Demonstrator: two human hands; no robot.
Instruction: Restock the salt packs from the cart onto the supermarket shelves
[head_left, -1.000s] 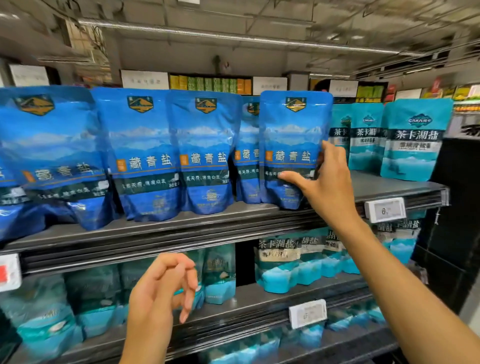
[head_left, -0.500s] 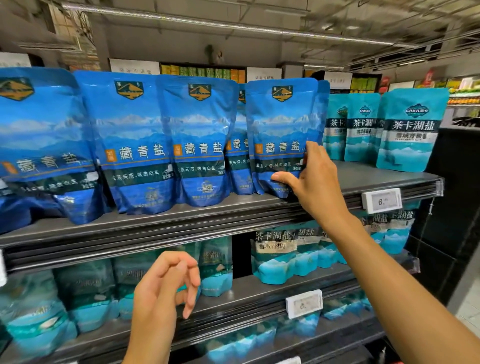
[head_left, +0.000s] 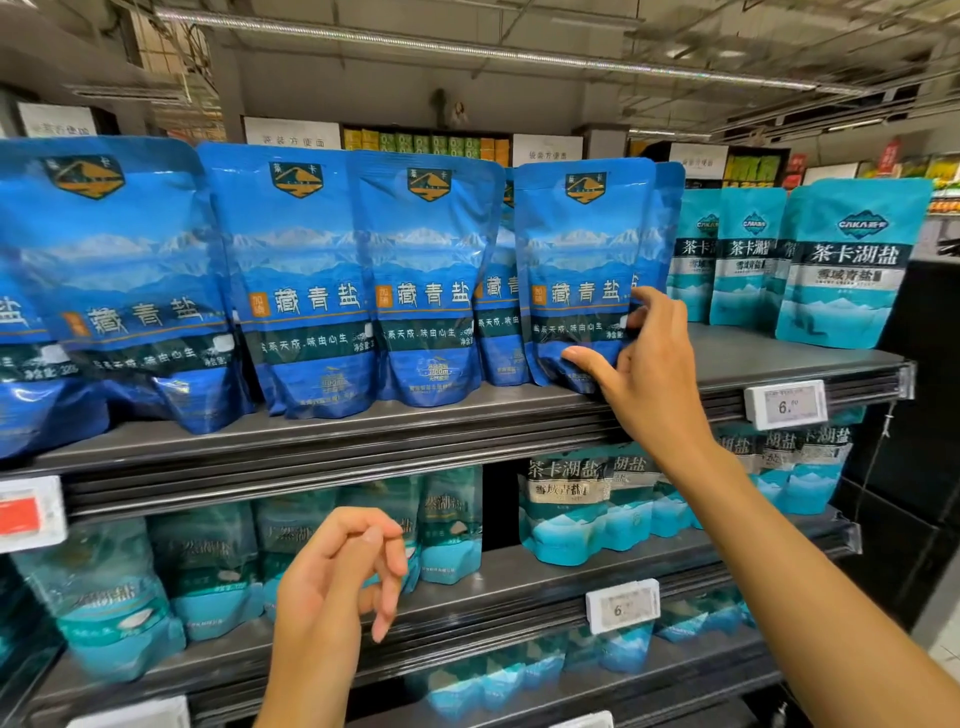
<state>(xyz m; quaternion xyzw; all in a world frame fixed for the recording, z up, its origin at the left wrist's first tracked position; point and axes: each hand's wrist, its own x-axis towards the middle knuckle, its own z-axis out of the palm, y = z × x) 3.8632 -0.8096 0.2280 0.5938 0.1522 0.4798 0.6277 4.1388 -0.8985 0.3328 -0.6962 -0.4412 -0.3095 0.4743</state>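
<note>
The right hand (head_left: 652, 369) gripped a blue salt pack (head_left: 579, 270) that stood upright on the top shelf (head_left: 769, 358), at the right end of a row of like blue packs (head_left: 311, 280). Its thumb pressed against the front of the pack near the bottom edge, and its fingers curled round the pack's right side. A second blue pack stood just behind the held one. To the right, on the same shelf, stood teal packs (head_left: 847, 265), apart from the blue row. A white price tag (head_left: 784, 404) hung on the shelf's front edge below them.

The left hand (head_left: 337, 577) hung lower, in front of the middle shelf (head_left: 519, 577), with its fingers loosely curled and nothing in them. More teal packs (head_left: 563, 506) stood on that shelf, and another price tag (head_left: 622, 605) sat on its edge.
</note>
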